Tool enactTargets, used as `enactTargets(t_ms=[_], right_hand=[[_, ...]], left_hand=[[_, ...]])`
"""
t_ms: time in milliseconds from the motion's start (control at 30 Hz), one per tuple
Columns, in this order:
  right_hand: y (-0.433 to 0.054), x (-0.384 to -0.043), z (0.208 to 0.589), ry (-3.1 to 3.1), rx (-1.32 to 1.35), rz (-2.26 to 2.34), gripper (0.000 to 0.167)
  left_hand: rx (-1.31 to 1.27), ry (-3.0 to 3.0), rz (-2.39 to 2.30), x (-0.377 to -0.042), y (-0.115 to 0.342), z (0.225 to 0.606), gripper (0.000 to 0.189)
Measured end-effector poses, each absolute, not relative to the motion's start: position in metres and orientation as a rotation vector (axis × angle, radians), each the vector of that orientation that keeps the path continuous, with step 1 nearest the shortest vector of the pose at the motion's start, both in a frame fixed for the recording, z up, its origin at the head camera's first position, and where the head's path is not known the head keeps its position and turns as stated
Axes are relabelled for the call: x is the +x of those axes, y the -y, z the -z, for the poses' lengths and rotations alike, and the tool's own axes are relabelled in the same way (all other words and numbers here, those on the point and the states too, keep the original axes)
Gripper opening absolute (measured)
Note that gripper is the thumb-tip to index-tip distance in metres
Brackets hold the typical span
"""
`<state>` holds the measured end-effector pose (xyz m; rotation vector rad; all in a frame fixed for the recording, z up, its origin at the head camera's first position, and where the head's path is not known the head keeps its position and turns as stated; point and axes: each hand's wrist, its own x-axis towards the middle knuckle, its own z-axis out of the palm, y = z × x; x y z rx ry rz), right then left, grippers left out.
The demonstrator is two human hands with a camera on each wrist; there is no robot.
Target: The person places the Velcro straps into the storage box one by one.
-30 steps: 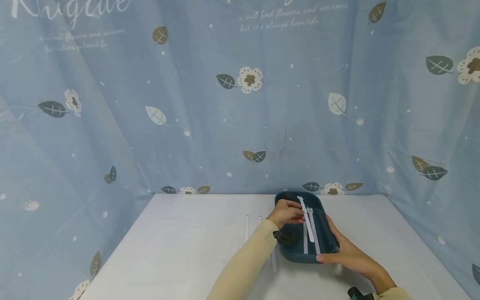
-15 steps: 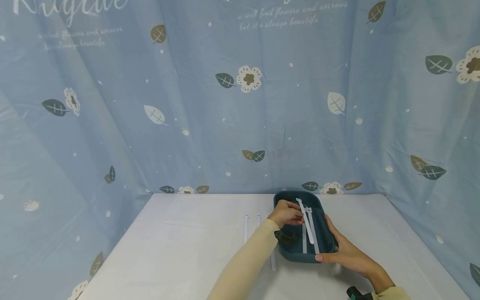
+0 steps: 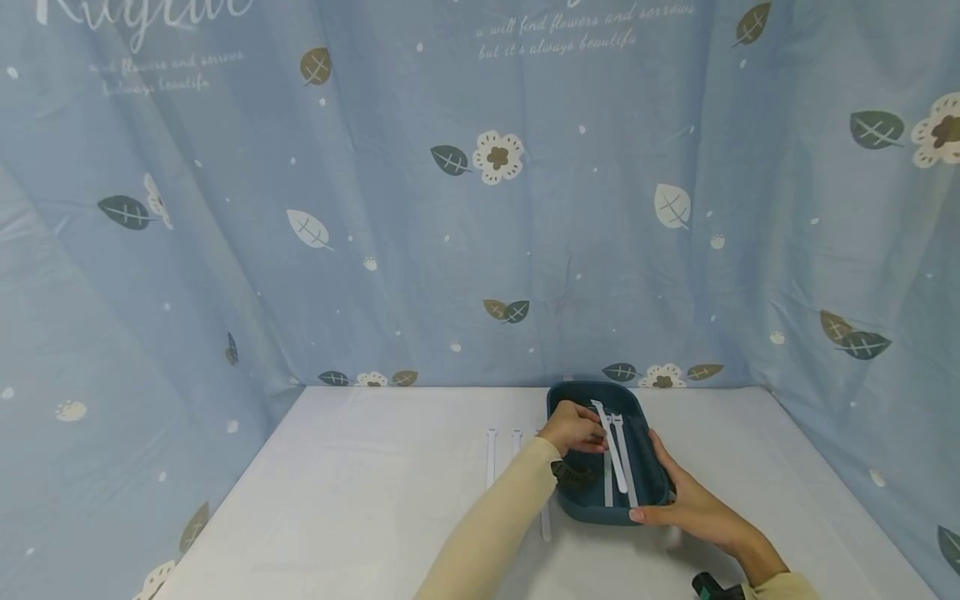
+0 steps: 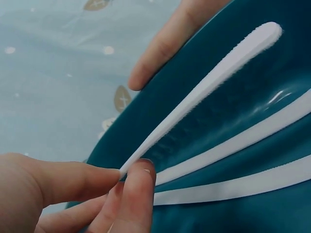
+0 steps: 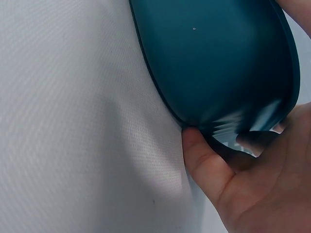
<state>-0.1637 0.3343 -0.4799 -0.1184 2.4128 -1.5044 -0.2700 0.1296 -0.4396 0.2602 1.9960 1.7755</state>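
Compared with a second ago, the pinched white strap (image 4: 214, 82) has slid slightly toward 6 o'clock, its rounded tip sitting closer to the near wall of the dark teal plastic tray (image 3: 600, 516). The tray itself and the two straps lying in it look the same, and the right hand (image 3: 686, 502) keeps its hold at the same corner.

The left hand (image 3: 573, 427) reaches over the tray at its 10 o'clock side and pinches the strap between thumb and fingers. From that hand the strap lies toward 4 o'clock; from the right hand it lies toward 10 o'clock. Its wider head points to 11 o'clock and its fuzzy-edged tip to 5 o'clock, above the tray floor; whether the tip touches the floor cannot be told.

The right hand grips the tray from 4 o'clock, thumb on the near rim and fingers round the outer side. A second strap (image 3: 608, 483) and a third strap (image 3: 627, 473) run lengthwise inside the tray, beside the pinched one.

On the white worktop (image 3: 375, 500), three more straps (image 3: 491, 457) lie between 8 and 9 o'clock of the tray, partly hidden by the left sleeve (image 3: 487, 525).
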Motion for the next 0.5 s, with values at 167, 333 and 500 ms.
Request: enactTargets(t_ms=[167, 333, 500], right_hand=[[-0.3333, -0.1626, 0.4791, -2.415, -0.126, 1.507, 0.126], [-0.3321, -0.1624, 0.4776, -2.418, -0.120, 1.503, 0.125], [-0.3320, -0.1634, 0.4774, -2.418, -0.115, 1.499, 0.124]], left_hand=[[0.267, -2.007, -1.760, -0.2703, -0.1297, 0.4420, 0.033], [0.258, -2.012, -1.751, -0.2705, -0.1300, 0.4426, 0.032], [0.249, -2.008, -1.738, -0.2728, -0.1310, 0.4442, 0.032]])
